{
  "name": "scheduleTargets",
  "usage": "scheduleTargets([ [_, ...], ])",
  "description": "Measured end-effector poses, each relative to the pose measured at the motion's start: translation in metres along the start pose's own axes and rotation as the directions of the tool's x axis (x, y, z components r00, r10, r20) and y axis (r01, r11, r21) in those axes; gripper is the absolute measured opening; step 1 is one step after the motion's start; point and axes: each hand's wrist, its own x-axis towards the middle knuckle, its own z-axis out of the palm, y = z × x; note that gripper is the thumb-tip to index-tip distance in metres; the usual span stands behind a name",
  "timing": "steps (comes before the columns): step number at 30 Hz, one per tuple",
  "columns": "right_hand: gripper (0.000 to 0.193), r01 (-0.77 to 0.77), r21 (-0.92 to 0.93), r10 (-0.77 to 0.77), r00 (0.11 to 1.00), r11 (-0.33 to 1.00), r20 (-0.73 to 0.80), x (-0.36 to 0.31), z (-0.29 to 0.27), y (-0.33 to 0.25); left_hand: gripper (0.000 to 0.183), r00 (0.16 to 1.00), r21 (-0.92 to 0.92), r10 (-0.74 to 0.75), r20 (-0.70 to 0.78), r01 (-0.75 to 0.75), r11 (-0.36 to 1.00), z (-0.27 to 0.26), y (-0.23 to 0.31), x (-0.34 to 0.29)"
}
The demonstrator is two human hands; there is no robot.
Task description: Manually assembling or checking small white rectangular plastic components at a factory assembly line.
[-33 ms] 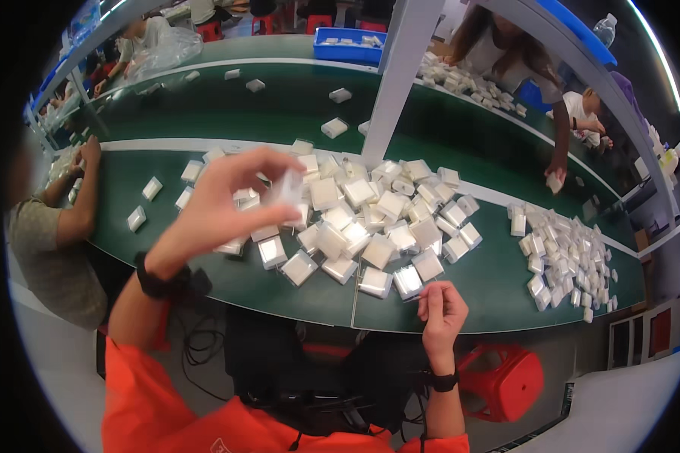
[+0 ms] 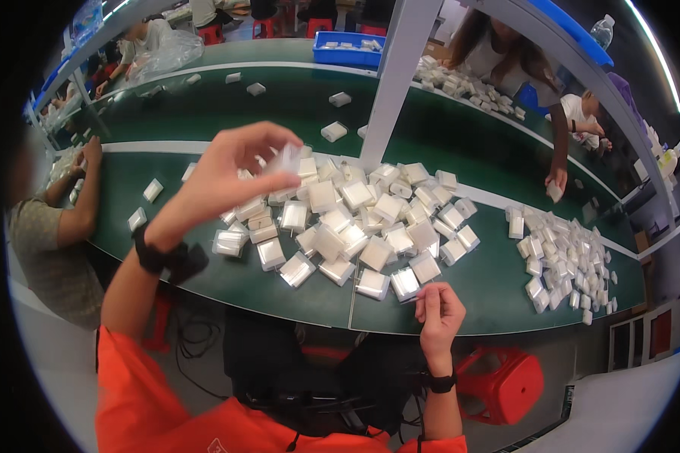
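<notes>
Above the pile [image 2: 329,241], my half-curled left hand [image 2: 223,177] holds a blurred piece [image 2: 288,159], a step calling next for steadiness, my right hand [image 2: 440,321] curled, contents unclear.

On the worktop [image 2: 487,291], a heap of cases [image 2: 357,194] lies in the middle, a second heap [image 2: 563,260] at right. Behind the worktop is a belt [image 2: 283,124] with several loose cases [image 2: 334,131], and behind this belt, a tray [image 2: 346,57]. A stool [image 2: 512,386] stands before the worktop, at right.
</notes>
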Motion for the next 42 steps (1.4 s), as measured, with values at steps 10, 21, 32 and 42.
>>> scheduleTargets([
  [10, 0.023, 0.028, 0.017, -0.029, 0.998, 0.999, 0.047, -0.002, -0.003, 0.001, 0.058, 0.843, 0.352, -0.538, 0.002, 0.503, 0.79, -0.051, -0.177, 0.185],
  [21, 0.019, 0.048, -0.128, -0.046, 0.999, 0.991, 0.023, -0.004, -0.008, -0.001, 0.088, 0.966, 0.491, 0.141, 0.216, -0.232, 0.84, -0.005, -0.194, 0.185],
  [32, 0.036, 0.345, -0.269, -0.327, 0.939, 0.899, 0.111, 0.084, -0.054, -0.1, 0.031, 0.887, 0.377, 0.082, 0.454, -0.274, 0.885, 0.055, -0.166, 0.186],
  [42, 0.046, -0.058, -0.71, 0.224, 0.964, 0.702, 0.143, 0.351, 0.008, 0.003, 0.053, 0.864, -0.007, 0.076, 0.498, -0.083, 0.996, -0.021, -0.102, 0.103],
])
